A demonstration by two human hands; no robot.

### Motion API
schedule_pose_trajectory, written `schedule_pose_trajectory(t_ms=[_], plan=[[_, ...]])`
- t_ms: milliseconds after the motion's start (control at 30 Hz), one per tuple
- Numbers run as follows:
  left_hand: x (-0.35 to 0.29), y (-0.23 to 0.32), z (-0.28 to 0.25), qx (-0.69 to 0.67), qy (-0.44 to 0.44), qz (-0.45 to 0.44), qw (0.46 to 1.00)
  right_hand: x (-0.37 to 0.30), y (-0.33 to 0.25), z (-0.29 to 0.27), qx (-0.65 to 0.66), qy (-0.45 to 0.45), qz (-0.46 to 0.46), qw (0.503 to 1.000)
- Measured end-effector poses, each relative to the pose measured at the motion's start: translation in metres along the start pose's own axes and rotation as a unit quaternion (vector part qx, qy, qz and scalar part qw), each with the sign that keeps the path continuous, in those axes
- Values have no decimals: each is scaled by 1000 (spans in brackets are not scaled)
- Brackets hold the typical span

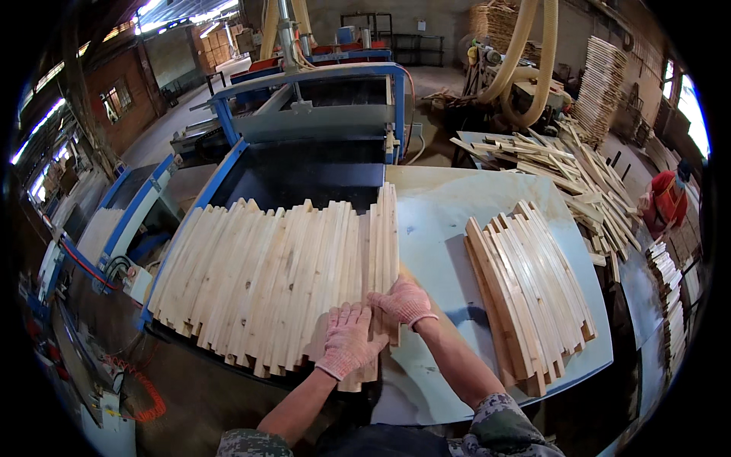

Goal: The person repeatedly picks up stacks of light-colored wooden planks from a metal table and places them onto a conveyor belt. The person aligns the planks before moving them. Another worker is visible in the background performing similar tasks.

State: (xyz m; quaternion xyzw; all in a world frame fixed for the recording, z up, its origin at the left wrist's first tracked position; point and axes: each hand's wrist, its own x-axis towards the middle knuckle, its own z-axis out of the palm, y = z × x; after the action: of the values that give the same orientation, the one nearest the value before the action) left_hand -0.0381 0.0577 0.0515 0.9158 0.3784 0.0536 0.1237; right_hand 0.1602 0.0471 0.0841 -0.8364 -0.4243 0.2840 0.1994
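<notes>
At lower centre, the left hand (351, 341) lays its extended fingers flat on the row of wooden slats (244, 282), which spans left to centre; the right hand (405, 302) touches its right edge, fingers bent, their grip unclear; another slat stack (537, 293) sits on the desk (434, 221) at right.

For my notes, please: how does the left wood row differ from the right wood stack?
The row is wider than the stack. The row lies at the blue machine, the stack on the pale table. The left hand and right hand touch the row; neither touches the stack. Both are pale wood with uneven ends.
</notes>
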Motion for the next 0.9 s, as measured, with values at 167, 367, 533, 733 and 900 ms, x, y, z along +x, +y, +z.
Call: schedule_pose_trajectory(t_ms=[167, 367, 533, 733, 900], plan=[[-17, -38, -1, -4, 50, 69, 996, 14, 8, 19, 53, 43, -16, 998], [-26, -40, 2, -20, 59, 79, 995, -5, 2, 18, 50, 108, 70, 990], [-25, -38, -2, -3, -1, 73, 997, -28, 32, -8, 6, 165, 103, 981], [-23, -35, 1, -14, 5, 76, 997, -32, 98, -31, -37, 268, 153, 950], [-25, -38, -6, -1, 3, 65, 998, -61, 81, -37, -8, 229, 110, 967]])
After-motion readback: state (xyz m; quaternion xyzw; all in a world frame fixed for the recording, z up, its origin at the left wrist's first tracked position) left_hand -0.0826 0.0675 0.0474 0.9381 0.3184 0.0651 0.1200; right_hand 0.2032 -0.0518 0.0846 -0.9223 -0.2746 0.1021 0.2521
